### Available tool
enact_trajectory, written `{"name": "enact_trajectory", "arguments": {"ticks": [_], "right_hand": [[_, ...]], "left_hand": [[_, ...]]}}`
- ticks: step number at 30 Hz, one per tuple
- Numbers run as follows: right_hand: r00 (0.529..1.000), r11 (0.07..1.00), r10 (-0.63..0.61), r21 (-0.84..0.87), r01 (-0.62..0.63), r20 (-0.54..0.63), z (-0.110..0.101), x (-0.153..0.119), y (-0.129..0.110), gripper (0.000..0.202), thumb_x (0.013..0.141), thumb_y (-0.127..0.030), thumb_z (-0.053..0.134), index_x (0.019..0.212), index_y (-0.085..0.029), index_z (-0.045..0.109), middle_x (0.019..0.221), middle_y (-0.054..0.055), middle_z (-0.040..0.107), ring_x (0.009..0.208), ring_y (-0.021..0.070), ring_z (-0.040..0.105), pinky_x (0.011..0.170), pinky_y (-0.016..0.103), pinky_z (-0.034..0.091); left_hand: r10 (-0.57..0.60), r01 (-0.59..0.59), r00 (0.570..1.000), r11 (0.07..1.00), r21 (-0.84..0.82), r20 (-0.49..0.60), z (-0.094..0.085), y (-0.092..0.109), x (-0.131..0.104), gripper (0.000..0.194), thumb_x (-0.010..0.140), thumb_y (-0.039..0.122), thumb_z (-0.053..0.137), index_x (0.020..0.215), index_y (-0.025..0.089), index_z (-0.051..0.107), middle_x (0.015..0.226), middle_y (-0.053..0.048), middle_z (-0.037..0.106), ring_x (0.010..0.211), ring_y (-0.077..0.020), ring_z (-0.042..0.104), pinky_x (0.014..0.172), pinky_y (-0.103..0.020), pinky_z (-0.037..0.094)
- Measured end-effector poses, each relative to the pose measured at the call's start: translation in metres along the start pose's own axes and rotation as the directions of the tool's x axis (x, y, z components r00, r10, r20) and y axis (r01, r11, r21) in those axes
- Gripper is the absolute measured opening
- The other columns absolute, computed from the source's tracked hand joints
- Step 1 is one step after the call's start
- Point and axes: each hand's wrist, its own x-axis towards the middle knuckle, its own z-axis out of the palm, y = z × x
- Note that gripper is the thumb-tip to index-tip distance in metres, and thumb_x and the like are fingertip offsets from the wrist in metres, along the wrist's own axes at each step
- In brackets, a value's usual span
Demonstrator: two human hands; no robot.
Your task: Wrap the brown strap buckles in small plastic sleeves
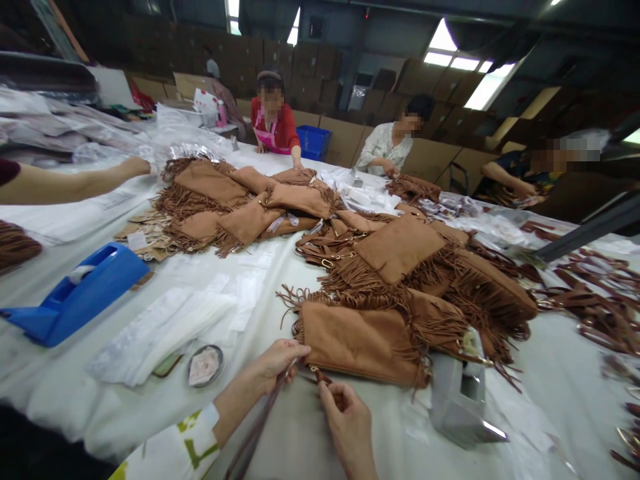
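A brown fringed bag (363,340) lies flat on the white-covered table, its zipped edge facing me. At its near left corner my left hand (280,363) is closed, thumb and fingers pinched on a thin brown strap (263,423) that hangs down toward the table's front. Just right of it, below the bag's edge, my right hand (345,417) has its fingers curled round a small brown leather piece by a metal ring at the corner. Behind this bag rises a pile of similar fringed bags (400,247).
A grey tape dispenser (457,400) stands right of the bag, a blue one (85,290) at the left. Plastic sleeves (160,330) and a small round dish (205,365) lie left. More bags (210,183) and straps (595,293) cover the table; people work around it.
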Motion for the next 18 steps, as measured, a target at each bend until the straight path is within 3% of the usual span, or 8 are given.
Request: {"name": "enact_trajectory", "arguments": {"ticks": [2,4,6,9,12,16,18], "right_hand": [[0.985,0.993,-0.102,-0.076,0.093,-0.136,-0.004,-0.001,0.004,0.034,0.073,-0.049,0.064,0.084,-0.017,0.066,0.056,0.0,0.058,0.049,0.0144,0.051,0.048,0.025,0.039],[0.966,0.967,-0.223,-0.156,0.203,-0.13,-0.004,0.002,0.002,0.039,0.075,-0.046,0.061,0.1,-0.017,0.065,0.063,0.001,0.061,0.051,0.0157,0.054,0.051,0.027,0.043],[0.938,0.921,-0.335,-0.24,0.306,-0.092,-0.001,0.009,-0.005,0.036,0.079,-0.045,0.056,0.1,-0.017,0.066,0.071,0.005,0.063,0.058,0.0183,0.058,0.057,0.03,0.048],[0.908,0.864,-0.412,-0.349,0.364,-0.074,0.007,0.022,-0.015,0.033,0.083,-0.044,0.047,0.089,-0.019,0.068,0.078,0.009,0.063,0.07,0.0238,0.062,0.065,0.036,0.051],[0.902,0.853,-0.427,-0.36,0.377,-0.068,0.014,0.031,-0.018,0.035,0.084,-0.043,0.041,0.084,-0.02,0.066,0.079,0.011,0.063,0.077,0.0274,0.064,0.069,0.039,0.052],[0.954,0.928,-0.299,-0.232,0.293,0.01,0.022,0.03,-0.007,0.038,0.086,-0.046,0.036,0.091,-0.021,0.064,0.073,0.008,0.069,0.066,0.0254,0.067,0.059,0.033,0.053],[0.961,0.94,-0.275,-0.2,0.278,0.04,0.025,0.023,-0.001,0.041,0.087,-0.047,0.034,0.098,-0.021,0.064,0.078,0.009,0.072,0.071,0.0258,0.069,0.06,0.031,0.053]], "left_hand": [[-0.001,0.001,1.0,1.0,-0.004,0.007,0.001,0.003,0.005,0.037,0.06,0.046,0.072,0.062,0.018,0.048,0.043,0.01,0.043,0.032,-0.004,0.034,0.034,-0.018,0.02],[0.005,-0.005,1.0,1.0,-0.008,0.019,0.002,0.007,0.008,0.036,0.06,0.046,0.071,0.064,0.018,0.049,0.044,0.01,0.045,0.032,-0.004,0.035,0.034,-0.018,0.02],[0.02,-0.02,0.999,1.0,-0.01,0.027,0.003,0.012,0.011,0.036,0.06,0.046,0.071,0.066,0.017,0.05,0.047,0.009,0.048,0.033,-0.0038,0.036,0.035,-0.019,0.021],[0.05,-0.05,0.998,0.999,-0.008,0.026,0.006,0.02,0.015,0.036,0.06,0.047,0.071,0.066,0.017,0.05,0.049,0.007,0.05,0.033,-0.0042,0.036,0.034,-0.019,0.022],[0.077,-0.077,0.997,0.997,0.003,0.0,0.007,0.024,0.02,0.035,0.06,0.047,0.069,0.066,0.018,0.05,0.048,0.007,0.049,0.033,-0.0051,0.037,0.034,-0.02,0.024],[0.102,-0.1,0.994,0.994,0.048,-0.042,0.006,0.021,0.024,0.031,0.061,0.045,0.067,0.064,0.019,0.051,0.047,0.008,0.047,0.033,-0.0059,0.035,0.034,-0.021,0.025],[0.107,-0.102,0.993,0.991,0.089,-0.056,0.004,0.016,0.021,0.027,0.064,0.042,0.065,0.064,0.018,0.052,0.044,0.008,0.044,0.033,-0.0066,0.034,0.034,-0.021,0.024]]}}
